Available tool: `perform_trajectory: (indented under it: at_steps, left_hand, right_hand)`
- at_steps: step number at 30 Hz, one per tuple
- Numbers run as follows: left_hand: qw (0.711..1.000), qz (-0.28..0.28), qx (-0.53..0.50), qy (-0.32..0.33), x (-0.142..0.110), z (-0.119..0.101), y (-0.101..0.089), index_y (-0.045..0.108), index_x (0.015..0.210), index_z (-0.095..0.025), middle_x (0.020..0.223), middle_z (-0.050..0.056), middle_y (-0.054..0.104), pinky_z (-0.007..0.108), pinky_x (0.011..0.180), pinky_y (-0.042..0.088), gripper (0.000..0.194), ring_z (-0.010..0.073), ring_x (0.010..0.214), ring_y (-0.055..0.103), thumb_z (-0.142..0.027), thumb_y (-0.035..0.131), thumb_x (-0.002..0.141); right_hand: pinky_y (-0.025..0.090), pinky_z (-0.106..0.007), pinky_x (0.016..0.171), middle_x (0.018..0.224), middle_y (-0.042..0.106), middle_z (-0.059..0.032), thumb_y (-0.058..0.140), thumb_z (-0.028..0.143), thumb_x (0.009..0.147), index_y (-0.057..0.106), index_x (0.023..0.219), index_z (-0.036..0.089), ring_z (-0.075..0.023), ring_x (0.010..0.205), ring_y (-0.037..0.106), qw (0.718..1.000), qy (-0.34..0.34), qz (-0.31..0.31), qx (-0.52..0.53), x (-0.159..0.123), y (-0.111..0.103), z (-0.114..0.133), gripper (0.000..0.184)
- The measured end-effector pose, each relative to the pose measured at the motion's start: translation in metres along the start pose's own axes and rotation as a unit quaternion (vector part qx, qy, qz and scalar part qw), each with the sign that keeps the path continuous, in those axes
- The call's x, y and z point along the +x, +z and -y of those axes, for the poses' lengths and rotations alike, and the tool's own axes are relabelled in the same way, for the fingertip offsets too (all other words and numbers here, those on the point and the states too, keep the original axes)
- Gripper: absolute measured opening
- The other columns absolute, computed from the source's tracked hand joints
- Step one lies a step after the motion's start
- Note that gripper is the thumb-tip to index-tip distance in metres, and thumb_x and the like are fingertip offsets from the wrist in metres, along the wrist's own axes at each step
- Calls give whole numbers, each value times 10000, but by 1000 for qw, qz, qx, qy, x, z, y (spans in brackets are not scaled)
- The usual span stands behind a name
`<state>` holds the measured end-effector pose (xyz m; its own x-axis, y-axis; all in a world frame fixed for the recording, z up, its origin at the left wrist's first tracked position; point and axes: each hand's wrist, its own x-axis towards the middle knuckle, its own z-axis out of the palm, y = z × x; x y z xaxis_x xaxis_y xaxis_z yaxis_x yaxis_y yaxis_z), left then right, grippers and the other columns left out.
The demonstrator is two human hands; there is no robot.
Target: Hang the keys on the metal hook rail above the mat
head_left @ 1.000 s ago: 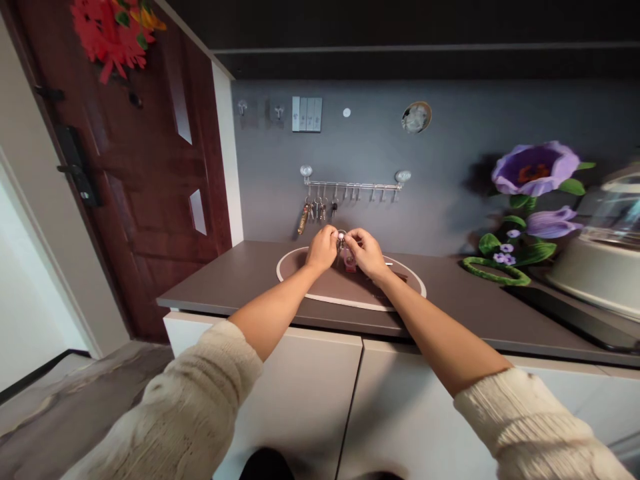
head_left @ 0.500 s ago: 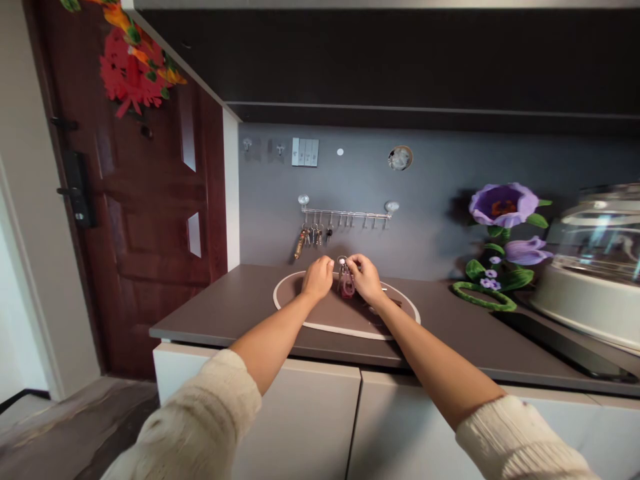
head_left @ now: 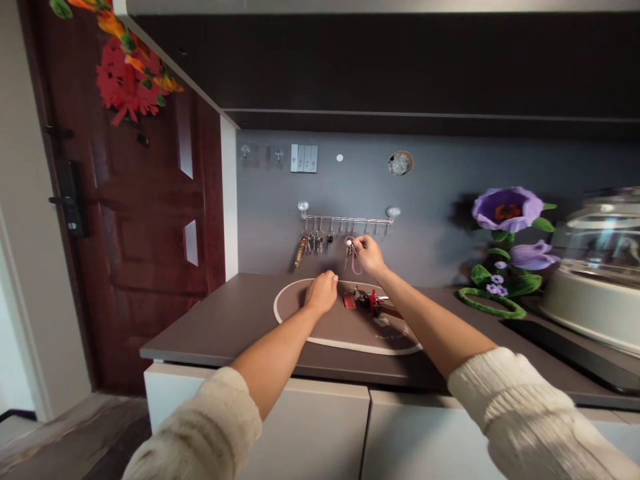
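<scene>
My right hand (head_left: 369, 255) pinches a key ring (head_left: 349, 244) with keys and a pink loop strap, held just below the hooks of the clear hook rail (head_left: 347, 219) on the wall. Over the brown oval mat (head_left: 295, 300), my left hand (head_left: 323, 291) has its fingers curled together; whether anything is inside them is hidden. On the mat lie several small items in a cluster: a red tag (head_left: 349, 301) and a red and black key bunch (head_left: 373, 303), partly behind my right forearm. Several key sets (head_left: 313, 243) hang from the rail's left hooks.
Purple knitted flowers (head_left: 507, 210) stand on the counter (head_left: 200, 320) to the right, beside a domed clear-topped appliance (head_left: 595, 287). A dark flat slab (head_left: 570, 353) lies at the counter's front right. An overhead cabinet (head_left: 400, 67) juts out above. A dark red door (head_left: 150, 267) is at left.
My right hand has lifted the key ring with the pink strap up from over the mat towards the rail. My left hand stays low over the mat, and the red items there are now visible.
</scene>
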<state>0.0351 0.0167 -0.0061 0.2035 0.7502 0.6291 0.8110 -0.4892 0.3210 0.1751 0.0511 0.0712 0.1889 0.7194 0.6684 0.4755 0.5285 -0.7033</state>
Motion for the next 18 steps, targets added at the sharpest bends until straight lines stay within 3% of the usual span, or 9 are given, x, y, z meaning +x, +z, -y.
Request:
perform_trajectory:
  at_steps: [7, 18]
  left_hand:
    - [1000, 4, 11, 0, 0, -2, 1, 524, 830, -177, 857, 74, 625, 280, 704, 384, 291, 174, 821, 577, -262, 255, 903]
    - [1000, 10, 8, -4, 1, -2, 1, 532, 844, -175, 874, 87, 625, 289, 723, 392, 297, 183, 840, 574, -264, 255, 900]
  right_hand:
    - [424, -236, 632, 610, 547, 11, 426, 207, 754, 516, 708, 166, -103, 584, 515, 999, 44, -3, 1, 28, 18, -1, 109]
    - [428, -212, 523, 552, 562, -19, 430, 194, 769, 558, 636, 145, -102, 476, 517, 991, 119, -58, 17, 45, 38, 11, 191]
